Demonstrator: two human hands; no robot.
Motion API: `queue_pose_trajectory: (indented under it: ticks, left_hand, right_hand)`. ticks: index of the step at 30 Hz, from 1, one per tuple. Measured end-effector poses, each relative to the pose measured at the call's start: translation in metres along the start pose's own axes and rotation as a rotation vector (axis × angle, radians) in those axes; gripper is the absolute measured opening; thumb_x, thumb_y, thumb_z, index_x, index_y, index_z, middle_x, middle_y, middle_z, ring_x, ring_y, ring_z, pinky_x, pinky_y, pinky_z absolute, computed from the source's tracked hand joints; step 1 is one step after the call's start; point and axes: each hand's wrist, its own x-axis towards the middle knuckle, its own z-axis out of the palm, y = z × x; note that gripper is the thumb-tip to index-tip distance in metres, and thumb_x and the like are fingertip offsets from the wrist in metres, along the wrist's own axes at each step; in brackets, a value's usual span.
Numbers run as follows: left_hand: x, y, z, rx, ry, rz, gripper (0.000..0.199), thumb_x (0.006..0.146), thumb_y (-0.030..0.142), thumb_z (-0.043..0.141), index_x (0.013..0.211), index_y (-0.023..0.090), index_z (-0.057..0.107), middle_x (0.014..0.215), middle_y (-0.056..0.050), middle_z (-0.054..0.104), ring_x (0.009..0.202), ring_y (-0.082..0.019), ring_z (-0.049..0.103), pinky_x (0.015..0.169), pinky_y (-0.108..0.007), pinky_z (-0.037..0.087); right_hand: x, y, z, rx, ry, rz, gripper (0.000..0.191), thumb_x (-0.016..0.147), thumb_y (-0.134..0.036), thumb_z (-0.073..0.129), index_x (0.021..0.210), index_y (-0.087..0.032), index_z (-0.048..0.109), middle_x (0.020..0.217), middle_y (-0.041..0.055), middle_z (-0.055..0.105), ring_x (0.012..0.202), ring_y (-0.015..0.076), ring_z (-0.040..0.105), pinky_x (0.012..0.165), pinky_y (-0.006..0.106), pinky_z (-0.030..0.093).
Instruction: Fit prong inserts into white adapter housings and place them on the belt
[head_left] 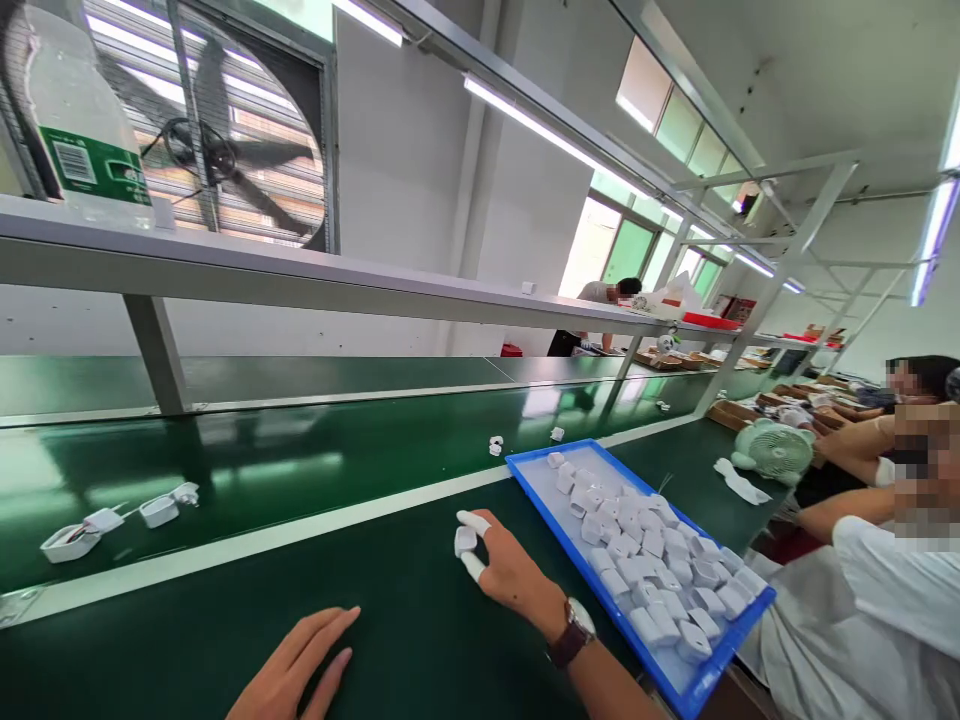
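Observation:
Pinched between the white-covered fingertips of my right hand [510, 565] is a small white plastic housing [465, 541], held over the dark green bench. A watch [577, 630] is on that wrist. My left hand [300, 668] is at the lower edge, its fingers stretched out and holding nothing. Right of my right hand lies a blue-rimmed tray [551, 525] with a heap of similar white housings [652, 545]. Which face of the held housing points toward me is too small to tell.
Beyond a pale strip [300, 527] runs a glossy green belt [262, 470] carrying white parts [160, 511]. A shelf [337, 285] crosses above, bearing a bottle [90, 150]. At right are a green fan [774, 450] and a seated co-worker [885, 590].

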Motion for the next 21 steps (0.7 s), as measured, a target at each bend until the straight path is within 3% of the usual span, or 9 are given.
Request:
queue_pose_trajectory:
  ticks: [5,7,11,13,15,18,21]
  left_hand:
    - [0.004,0.011,-0.008,-0.033,-0.029,-0.111,0.044,0.097,0.039,0.060,0.141,0.036,0.056,0.127,-0.003,0.072,0.106,-0.022,0.076,0.087,-0.031,0.066]
    - [0.004,0.013,-0.009,-0.045,-0.037,-0.132,0.048,0.095,0.039,0.064,0.142,0.033,0.055,0.129,-0.005,0.071,0.110,-0.023,0.074,0.092,-0.034,0.065]
    - [0.005,0.016,-0.008,-0.050,-0.053,-0.134,0.047,0.095,0.030,0.064,0.142,0.031,0.054,0.126,-0.005,0.071,0.113,-0.023,0.071,0.098,-0.037,0.062]
    - [0.006,0.018,-0.010,-0.044,-0.060,-0.125,0.045,0.098,0.026,0.059,0.142,0.032,0.053,0.122,-0.005,0.072,0.111,-0.021,0.071,0.097,-0.036,0.062]
    - [0.007,0.020,-0.013,-0.027,-0.046,-0.125,0.042,0.099,0.027,0.055,0.140,0.031,0.056,0.119,-0.006,0.071,0.108,-0.021,0.071,0.095,-0.035,0.062]
    - [0.008,0.017,-0.014,-0.001,0.000,-0.165,0.034,0.099,0.035,0.055,0.132,0.030,0.065,0.114,-0.007,0.071,0.100,-0.022,0.073,0.088,-0.033,0.063]
    - [0.009,0.010,-0.009,-0.016,0.001,-0.231,0.033,0.098,0.041,0.057,0.125,0.029,0.069,0.111,-0.008,0.071,0.093,-0.023,0.074,0.079,-0.031,0.064]
  right_hand:
    - [0.028,-0.049,0.064,0.319,-0.179,-0.188,0.068,0.087,-0.011,0.061,0.150,-0.023,0.039,0.132,0.0101,0.057,0.108,0.0211,0.065,0.101,0.039,0.056]
    - [0.030,-0.061,0.077,0.412,-0.260,-0.219,0.071,0.087,-0.011,0.061,0.152,-0.024,0.037,0.137,0.0110,0.054,0.111,0.0220,0.064,0.104,0.042,0.055]
    - [0.027,-0.067,0.084,0.581,-0.382,-0.292,0.077,0.086,-0.006,0.055,0.156,-0.028,0.031,0.146,0.0104,0.047,0.123,0.0195,0.061,0.103,0.035,0.056]
    - [0.028,-0.060,0.080,0.504,-0.388,-0.312,0.079,0.085,-0.005,0.054,0.157,-0.028,0.030,0.153,0.0109,0.042,0.134,0.0211,0.054,0.110,0.037,0.052]
    - [0.036,-0.045,0.074,0.274,-0.330,-0.260,0.075,0.087,-0.008,0.056,0.156,-0.025,0.034,0.158,0.0120,0.041,0.142,0.0240,0.047,0.119,0.043,0.043]
    - [0.064,-0.010,0.063,-0.052,-0.198,-0.045,0.063,0.089,-0.014,0.059,0.151,-0.017,0.045,0.158,0.0167,0.043,0.148,0.0288,0.038,0.123,0.048,0.034]
    - [0.099,0.033,0.049,-0.184,-0.102,0.195,0.055,0.091,-0.014,0.059,0.145,-0.011,0.052,0.157,0.0238,0.040,0.148,0.0369,0.037,0.121,0.054,0.033]
